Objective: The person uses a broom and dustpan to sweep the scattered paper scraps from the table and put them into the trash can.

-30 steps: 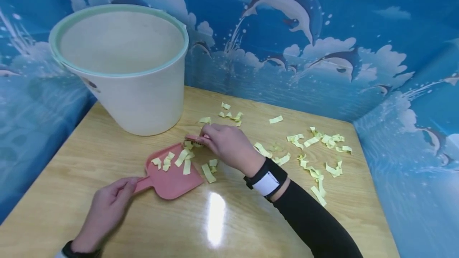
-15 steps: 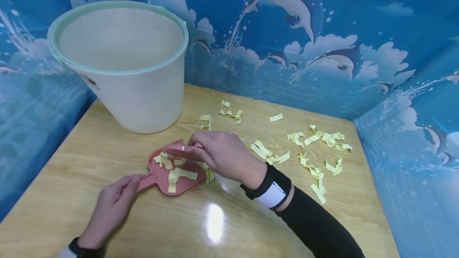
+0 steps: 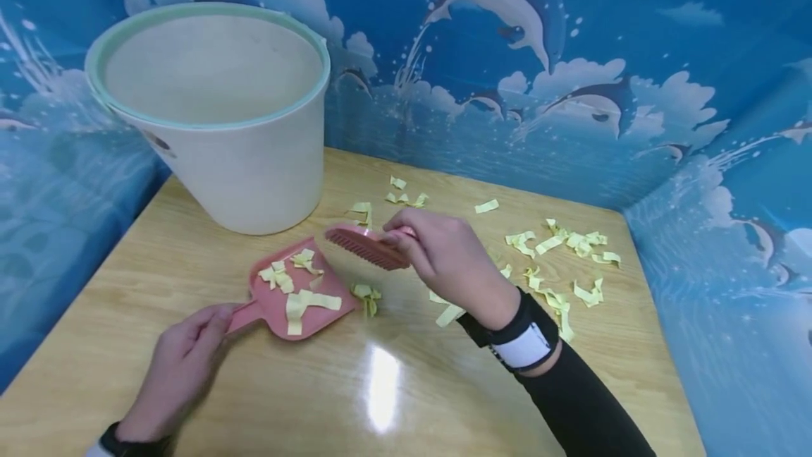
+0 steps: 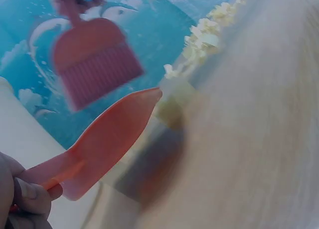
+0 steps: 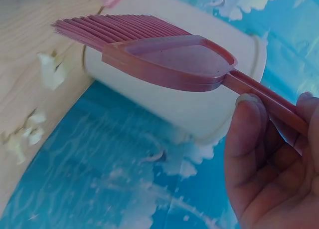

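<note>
My left hand [image 3: 184,358] grips the handle of a small pink dustpan [image 3: 298,295] that lies on the wooden table [image 3: 190,259] and holds several yellow paper strips [image 3: 303,302]. The left wrist view shows the dustpan [image 4: 104,139] edge-on, with my fingers [image 4: 25,196] curled round its handle. My right hand [image 3: 444,252] holds a small pink brush [image 3: 364,245] by its handle, lifted just above the table to the right of the dustpan. In the right wrist view the brush [image 5: 164,54] has its bristles pointing left, with my fingers [image 5: 259,154] around the handle.
A large cream bucket [image 3: 222,111] with a green rim stands at the back left. Yellow paper strips [image 3: 571,252] lie scattered over the right half of the table, with a few more near the bucket [image 3: 400,196] and beside the dustpan [image 3: 366,296]. Blue dolphin-print walls [image 3: 571,90] enclose the table.
My right hand has lifted the brush off the dustpan and moved it up and to the right. More strips lie in the dustpan than a second ago. The left hand keeps its hold.
</note>
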